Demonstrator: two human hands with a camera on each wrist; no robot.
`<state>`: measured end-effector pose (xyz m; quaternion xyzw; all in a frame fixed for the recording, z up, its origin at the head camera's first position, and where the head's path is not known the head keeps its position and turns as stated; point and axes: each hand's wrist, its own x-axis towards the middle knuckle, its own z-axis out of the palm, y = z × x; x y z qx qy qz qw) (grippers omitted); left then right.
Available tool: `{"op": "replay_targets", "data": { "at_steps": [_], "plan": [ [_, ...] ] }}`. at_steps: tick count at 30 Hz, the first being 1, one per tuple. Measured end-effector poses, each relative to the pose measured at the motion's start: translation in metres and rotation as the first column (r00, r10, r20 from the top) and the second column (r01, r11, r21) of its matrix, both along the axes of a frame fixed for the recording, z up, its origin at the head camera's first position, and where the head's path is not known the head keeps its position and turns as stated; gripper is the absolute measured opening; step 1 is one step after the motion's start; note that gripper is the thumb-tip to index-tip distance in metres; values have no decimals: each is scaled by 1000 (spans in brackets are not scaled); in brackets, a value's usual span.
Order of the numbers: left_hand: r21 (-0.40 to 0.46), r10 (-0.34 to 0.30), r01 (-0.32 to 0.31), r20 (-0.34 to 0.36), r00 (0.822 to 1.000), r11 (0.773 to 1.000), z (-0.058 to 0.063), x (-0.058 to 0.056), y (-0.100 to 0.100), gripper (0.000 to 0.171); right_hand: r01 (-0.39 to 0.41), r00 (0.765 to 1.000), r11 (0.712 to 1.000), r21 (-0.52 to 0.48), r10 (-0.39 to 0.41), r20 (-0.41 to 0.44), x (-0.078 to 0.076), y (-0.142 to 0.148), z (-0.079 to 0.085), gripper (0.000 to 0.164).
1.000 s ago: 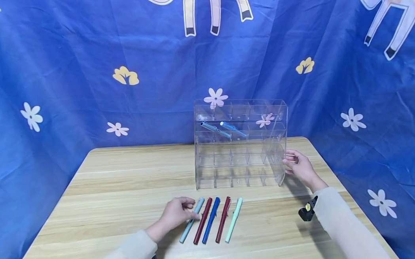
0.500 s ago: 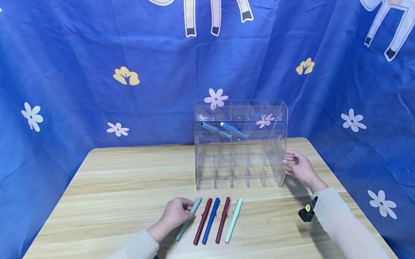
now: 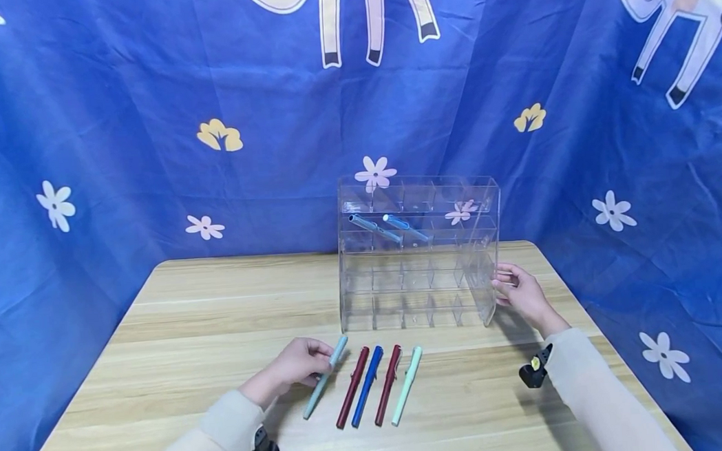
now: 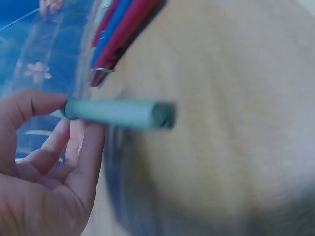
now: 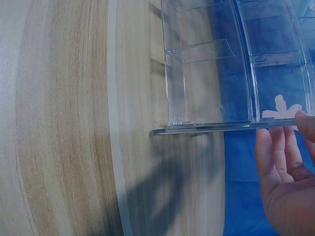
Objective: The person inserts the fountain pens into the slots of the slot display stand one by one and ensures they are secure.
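My left hand point(image 3: 301, 362) pinches a pale blue-green pen point(image 3: 315, 398) between thumb and fingers, just left of the other pens. In the left wrist view this capped pen point(image 4: 118, 113) lies across the fingertips, one end pointing away from the palm. At the right end of a clear acrylic pen rack point(image 3: 417, 258), my right hand point(image 3: 524, 296) grips the side panel. The right wrist view shows the thumb point(image 5: 306, 125) at the panel's inner side and the fingers on its outer face. Two blue pens point(image 3: 375, 227) lie slanted in the rack's upper tiers.
Beside the left hand lie a dark red pen point(image 3: 353, 388), a blue pen point(image 3: 367, 386), a second dark red pen point(image 3: 388, 385) and a mint green pen point(image 3: 407, 386), in a slanted row. The wooden table point(image 3: 218, 317) meets a blue patterned curtain point(image 3: 270, 155) behind.
My left hand has taken hold of the pale blue-green pen and shifted it slightly left, away from the row. The right hand stays at the rack's side.
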<state>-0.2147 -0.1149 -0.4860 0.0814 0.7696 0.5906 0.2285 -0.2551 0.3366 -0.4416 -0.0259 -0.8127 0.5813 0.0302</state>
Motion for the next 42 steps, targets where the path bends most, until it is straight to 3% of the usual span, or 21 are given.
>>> {"op": "replay_targets", "data": {
  "at_steps": [4, 8, 14, 17, 21, 25, 28, 32, 39, 42],
  "plan": [
    [104, -62, 58, 35, 997, 993, 12, -6, -6, 36, 0, 1000, 1000, -1, 0, -1, 0, 0, 0, 45],
    [186, -81, 74, 35, 996, 980, 23, -13, -11, 33, -1, 1000, 1000, -5, 1, -7, 0, -1, 0, 45],
    [310, -97, 111, -59, 994, 944, 42, -26, -20, 19, -1, 1000, 1000, -10, 1, -9, -1, 0, -1, 45],
    [338, -47, 82, -111, 993, 937, 56, -32, -23, 17, -1, 1000, 1000, -10, 1, -10, -1, 0, -2, 45],
    [357, 77, -38, -95, 992, 933, 81, -40, -22, 16, -2, 1000, 1000, -11, 2, -10, 0, 1, -2, 45],
    [421, 169, -120, -81, 982, 899, 107, -48, -21, 11, -1, 1000, 1000, -8, 1, -7, 1, 1, -1, 46],
    [488, 243, -173, -83, 966, 855, 124, -53, -19, 12, 3, 1000, 1000, -4, -3, -5, 1, 0, -1, 46],
    [558, 360, -251, -93, 928, 791, 140, -60, -15, 10, 6, 1000, 1000, -2, -6, -4, 1, 0, 0, 46],
    [601, 510, -349, -115, 852, 719, 152, -73, -6, 10, 6, 1000, 1000, -6, -6, 2, 1, 0, 0, 46],
    [629, 563, -385, -103, 820, 675, 157, -78, -1, 9, 7, 1000, 1000, -5, -7, 4, 1, 0, 0, 46]
  ]
}}
